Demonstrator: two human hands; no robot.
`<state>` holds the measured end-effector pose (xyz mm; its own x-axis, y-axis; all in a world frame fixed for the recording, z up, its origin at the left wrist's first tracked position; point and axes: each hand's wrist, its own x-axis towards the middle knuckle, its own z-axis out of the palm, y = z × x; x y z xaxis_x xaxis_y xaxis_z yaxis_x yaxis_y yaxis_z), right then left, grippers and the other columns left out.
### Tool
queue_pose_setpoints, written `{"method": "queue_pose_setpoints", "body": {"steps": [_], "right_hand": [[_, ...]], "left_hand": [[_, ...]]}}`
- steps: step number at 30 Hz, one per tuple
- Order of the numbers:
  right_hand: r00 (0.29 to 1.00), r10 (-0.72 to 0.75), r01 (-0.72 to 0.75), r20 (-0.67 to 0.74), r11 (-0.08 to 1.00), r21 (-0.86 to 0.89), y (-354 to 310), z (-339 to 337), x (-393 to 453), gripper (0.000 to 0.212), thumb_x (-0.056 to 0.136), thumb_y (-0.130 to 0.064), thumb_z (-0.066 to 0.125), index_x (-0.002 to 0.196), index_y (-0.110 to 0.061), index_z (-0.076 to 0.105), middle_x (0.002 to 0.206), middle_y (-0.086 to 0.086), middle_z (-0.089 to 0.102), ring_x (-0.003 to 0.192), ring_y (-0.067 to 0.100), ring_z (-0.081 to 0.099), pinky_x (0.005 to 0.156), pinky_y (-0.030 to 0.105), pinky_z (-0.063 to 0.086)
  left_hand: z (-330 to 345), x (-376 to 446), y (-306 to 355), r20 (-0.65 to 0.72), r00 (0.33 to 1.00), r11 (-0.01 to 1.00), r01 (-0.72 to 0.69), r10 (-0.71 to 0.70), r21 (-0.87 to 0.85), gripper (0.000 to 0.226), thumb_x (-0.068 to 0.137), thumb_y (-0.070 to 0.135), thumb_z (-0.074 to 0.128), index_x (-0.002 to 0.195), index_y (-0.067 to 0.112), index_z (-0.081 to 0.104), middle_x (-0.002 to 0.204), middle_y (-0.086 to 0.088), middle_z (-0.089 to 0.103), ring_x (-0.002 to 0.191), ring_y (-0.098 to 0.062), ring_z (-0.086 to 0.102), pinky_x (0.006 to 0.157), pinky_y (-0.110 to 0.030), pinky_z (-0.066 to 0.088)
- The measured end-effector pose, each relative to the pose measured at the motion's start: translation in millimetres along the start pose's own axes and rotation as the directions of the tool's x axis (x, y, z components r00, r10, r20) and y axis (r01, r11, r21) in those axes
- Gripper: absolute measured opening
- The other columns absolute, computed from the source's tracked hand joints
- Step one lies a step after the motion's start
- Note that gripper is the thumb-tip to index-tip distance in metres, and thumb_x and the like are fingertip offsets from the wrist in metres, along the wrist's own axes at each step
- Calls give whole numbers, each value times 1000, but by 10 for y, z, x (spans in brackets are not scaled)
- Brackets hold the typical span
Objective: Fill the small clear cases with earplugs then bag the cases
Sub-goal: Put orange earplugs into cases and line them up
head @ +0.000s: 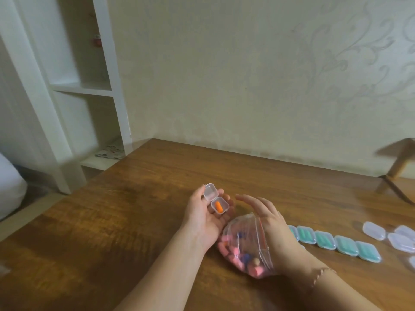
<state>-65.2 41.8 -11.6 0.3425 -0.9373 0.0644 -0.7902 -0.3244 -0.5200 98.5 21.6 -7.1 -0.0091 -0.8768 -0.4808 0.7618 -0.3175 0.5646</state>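
My left hand (202, 217) cradles a small clear case (216, 199) with its lid flipped open. One orange earplug (218, 207) lies in its lower half. Just to the right, my right hand (267, 217) hovers with its fingers straight, above a clear zip bag (244, 248) on the wooden table (125, 212). The bag holds several pink, blue and tan earplugs. Further right, a row of several closed cases (345, 245) holds green earplugs.
Several empty clear cases (393, 235) lie at the table's right edge. A wooden stand (397, 167) rises at the far right. White shelving (74, 90) stands to the left beyond the table, and a patterned wall runs behind it.
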Motion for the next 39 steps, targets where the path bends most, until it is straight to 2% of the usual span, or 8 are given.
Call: {"method": "queue_pose_setpoints", "body": {"steps": [6, 9, 20, 23, 25, 30, 36, 39], "right_hand": [[995, -82, 94, 63, 971, -220, -157, -71, -13, 77, 91, -15, 58, 151, -36, 15, 154, -19, 7, 144, 11, 8, 117, 28, 15], [991, -128, 136, 46, 926, -352, -202, -74, 6, 59, 91, -9, 49, 147, -24, 38, 160, -18, 1, 148, 13, -2, 121, 36, 15], [981, -142, 182, 133, 912, -368, -195, -68, 6, 39, 89, -7, 49, 122, -21, 64, 160, -22, -9, 148, 12, -13, 122, 40, 9], [989, -141, 143, 32, 922, -359, -170, -99, -41, 47, 85, -1, 46, 124, -21, 64, 159, -21, -1, 148, 11, -8, 121, 36, 15], [988, -151, 130, -41, 939, -318, -112, -123, -86, 36, 83, -4, 51, 105, -24, 71, 158, -21, 10, 148, 10, 0, 118, 41, 25], [967, -210, 170, -147, 954, -248, 38, -274, -312, 13, 77, -34, 76, 81, -44, 69, 147, -28, 32, 144, 4, 15, 111, 35, 32], [928, -170, 163, -332, 985, -50, 179, -539, -677, 28, 71, -28, 84, 72, -45, 61, 92, -35, 63, 99, -10, 55, 67, 4, 44], [882, -206, 232, -424, 973, 8, 283, -681, -833, 28, 74, -21, 82, 74, -41, 62, 87, -27, 67, 86, -1, 62, 68, 5, 44]], "left_hand": [[-6, -10, 18, -6, 1000, 1000, 2, -2, -18, 48, 98, 45, 51, 114, 3, 68, 121, -24, 64, 111, -34, 65, 91, -43, 56], [-12, 4, 17, -2, 1000, 999, -8, 8, -40, 48, 98, 43, 52, 113, 0, 69, 123, -24, 63, 106, -32, 66, 94, -45, 55], [4, -18, 17, -2, 1000, 999, -10, 9, -40, 47, 98, 42, 53, 112, 1, 69, 124, -26, 61, 113, -34, 63, 93, -44, 56], [19, -47, 25, 0, 1000, 998, -10, 10, -64, 46, 98, 40, 54, 112, -1, 68, 126, -26, 61, 106, -31, 66, 94, -44, 55], [25, -60, 31, -1, 1000, 997, -14, 14, -78, 47, 98, 40, 53, 113, -2, 68, 123, -25, 62, 98, -30, 65, 91, -43, 56], [50, -116, 49, 27, 1000, 995, -3, 6, -101, 47, 98, 39, 53, 112, -3, 67, 128, -25, 59, 100, -30, 65, 94, -43, 54], [129, -395, -7, 154, 988, 999, 17, -10, -41, 48, 96, 39, 56, 115, -3, 68, 117, -26, 65, 101, -32, 66, 93, -42, 55], [270, -549, -141, 227, 970, 996, 90, -84, -13, 51, 96, 38, 55, 114, -7, 69, 114, -27, 65, 99, -34, 66, 92, -43, 55]]}}
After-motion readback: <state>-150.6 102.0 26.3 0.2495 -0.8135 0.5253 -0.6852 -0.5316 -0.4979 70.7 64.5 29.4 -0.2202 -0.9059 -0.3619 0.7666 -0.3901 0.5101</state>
